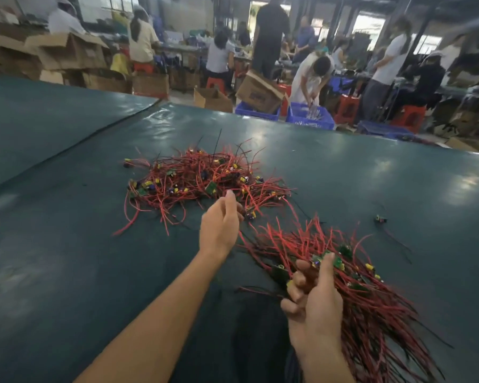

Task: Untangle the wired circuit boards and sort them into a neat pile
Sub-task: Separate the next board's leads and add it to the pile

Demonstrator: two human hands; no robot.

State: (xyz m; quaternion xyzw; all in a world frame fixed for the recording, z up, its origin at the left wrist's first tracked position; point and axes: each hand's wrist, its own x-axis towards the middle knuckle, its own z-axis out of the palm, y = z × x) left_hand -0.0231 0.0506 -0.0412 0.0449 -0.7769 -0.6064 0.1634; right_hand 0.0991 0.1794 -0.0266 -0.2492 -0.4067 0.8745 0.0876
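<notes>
A tangled heap of small green circuit boards with red and black wires (194, 178) lies on the dark green table (67, 244) ahead of me. My left hand (220, 225) reaches to its near edge and pinches a wired board (250, 214) at the fingertips. To the right lies a sorted bundle (371, 294) with its wires running the same way. My right hand (313, 297) grips that bundle near its boards, thumb up across the wires.
One stray wired board (380, 219) lies alone on the table to the right. Beyond the table's far edge stand blue crates (310, 117), cardboard boxes (257, 92), red stools and several people at work.
</notes>
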